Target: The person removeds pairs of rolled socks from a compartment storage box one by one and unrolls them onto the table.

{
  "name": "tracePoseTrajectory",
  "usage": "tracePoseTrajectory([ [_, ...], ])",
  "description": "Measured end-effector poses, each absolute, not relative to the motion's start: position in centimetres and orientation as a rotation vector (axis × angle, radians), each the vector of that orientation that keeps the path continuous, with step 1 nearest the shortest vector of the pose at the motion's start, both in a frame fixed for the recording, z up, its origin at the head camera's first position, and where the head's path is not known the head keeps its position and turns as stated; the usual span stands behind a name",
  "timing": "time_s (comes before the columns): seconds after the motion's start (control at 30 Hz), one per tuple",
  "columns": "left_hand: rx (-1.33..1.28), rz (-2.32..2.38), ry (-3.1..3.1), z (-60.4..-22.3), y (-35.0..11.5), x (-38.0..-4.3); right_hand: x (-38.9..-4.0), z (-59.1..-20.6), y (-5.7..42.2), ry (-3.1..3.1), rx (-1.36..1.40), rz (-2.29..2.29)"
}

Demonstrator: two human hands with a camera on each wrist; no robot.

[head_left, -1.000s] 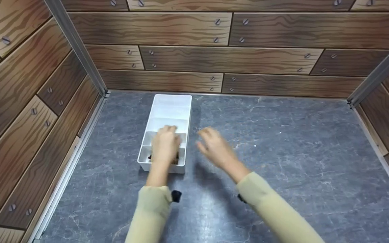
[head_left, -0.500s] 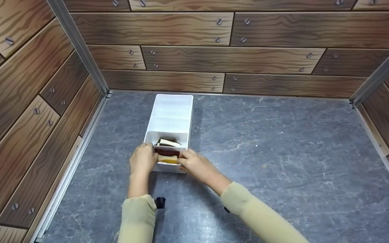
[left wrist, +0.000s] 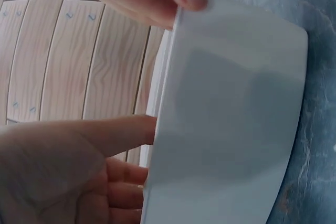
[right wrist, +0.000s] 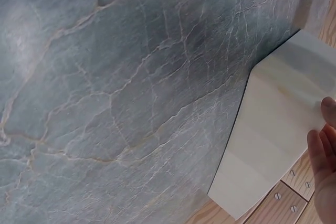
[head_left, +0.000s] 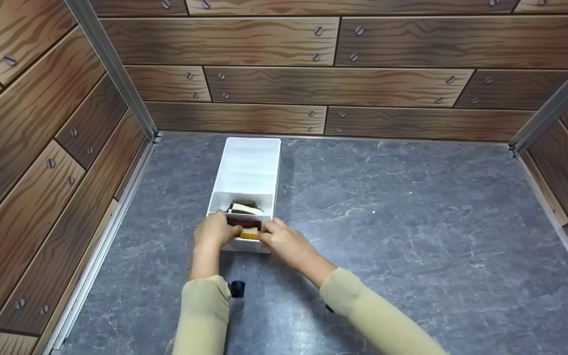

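A long white divided box (head_left: 247, 162) lies lengthwise ahead of me, slightly left. Over the left side of its nearest compartment is my left hand (head_left: 211, 230); its thumb reaches in by a yellow-edged item (head_left: 249, 233), and its other fingertips are hidden. A dark red item (head_left: 244, 224) sits just behind that. My right hand (head_left: 285, 241) grips the near right corner, with the thumb against the white outer wall (left wrist: 231, 87) in the left wrist view. One compartment farther back lies a cream-and-black item (head_left: 245, 209). The kinds of these items are unclear.
The grey marbled surface (head_left: 402, 222) extends right of the box. Wood-patterned panels (head_left: 323, 84) enclose the back and sides, with metal strips along the corners. A black wrist mount (head_left: 237, 289) juts from my left sleeve.
My left hand has come down from above the box to its near left side, and its thumb has slid rightward. My right hand has moved left onto the near right corner.
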State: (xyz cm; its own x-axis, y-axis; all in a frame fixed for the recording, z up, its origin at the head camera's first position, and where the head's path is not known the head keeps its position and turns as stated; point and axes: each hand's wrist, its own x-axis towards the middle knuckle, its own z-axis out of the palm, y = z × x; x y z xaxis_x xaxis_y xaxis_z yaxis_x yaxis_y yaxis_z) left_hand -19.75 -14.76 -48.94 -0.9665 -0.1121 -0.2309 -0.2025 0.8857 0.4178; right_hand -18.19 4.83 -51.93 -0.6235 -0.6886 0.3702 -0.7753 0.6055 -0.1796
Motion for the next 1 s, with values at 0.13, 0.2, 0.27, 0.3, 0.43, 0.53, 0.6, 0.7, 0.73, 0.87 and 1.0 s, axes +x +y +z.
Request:
tracePoseTrajectory([
  [0.13,-0.310,0.715,2.829,-48.8,-14.7,-19.9,-18.2,-51.9,4.8,-2.582,1.192,0.478],
  [0.2,-0.336,0.716,2.821,-48.8,-14.7,-19.9,-18.2,-52.0,4.8,-2.585,1.193,0.474],
  [0.27,-0.343,0.690,2.808,-48.8,-14.8,-20.0,-18.2,-52.0,4.8,-2.583,1.196,0.471],
  [0.3,-0.340,0.673,2.801,-48.8,-14.8,-20.0,-18.2,-52.0,4.7,-2.583,1.199,0.471],
  [0.43,-0.308,0.585,2.769,-48.6,-15.1,-20.3,-18.1,-52.0,4.6,-2.590,1.208,0.471],
  [0.53,-0.290,0.529,2.739,-48.4,-15.2,-20.6,-18.0,-52.0,4.6,-2.602,1.207,0.481],
  [0.6,-0.285,0.509,2.721,-48.3,-15.3,-20.8,-18.0,-52.0,4.6,-2.598,1.208,0.482],
  [0.7,-0.293,0.523,2.702,-48.3,-15.3,-21.1,-18.1,-52.1,4.6,-2.569,1.210,0.472],
  [0.73,-0.300,0.533,2.701,-48.3,-15.4,-21.1,-18.1,-52.2,4.6,-2.555,1.211,0.466],
  [0.87,-0.320,0.566,2.716,-48.6,-15.4,-21.2,-18.2,-52.3,4.7,-2.508,1.208,0.444],
  [1.0,-0.317,0.561,2.738,-48.9,-15.4,-21.3,-18.3,-52.2,4.8,-2.519,1.211,0.461],
])
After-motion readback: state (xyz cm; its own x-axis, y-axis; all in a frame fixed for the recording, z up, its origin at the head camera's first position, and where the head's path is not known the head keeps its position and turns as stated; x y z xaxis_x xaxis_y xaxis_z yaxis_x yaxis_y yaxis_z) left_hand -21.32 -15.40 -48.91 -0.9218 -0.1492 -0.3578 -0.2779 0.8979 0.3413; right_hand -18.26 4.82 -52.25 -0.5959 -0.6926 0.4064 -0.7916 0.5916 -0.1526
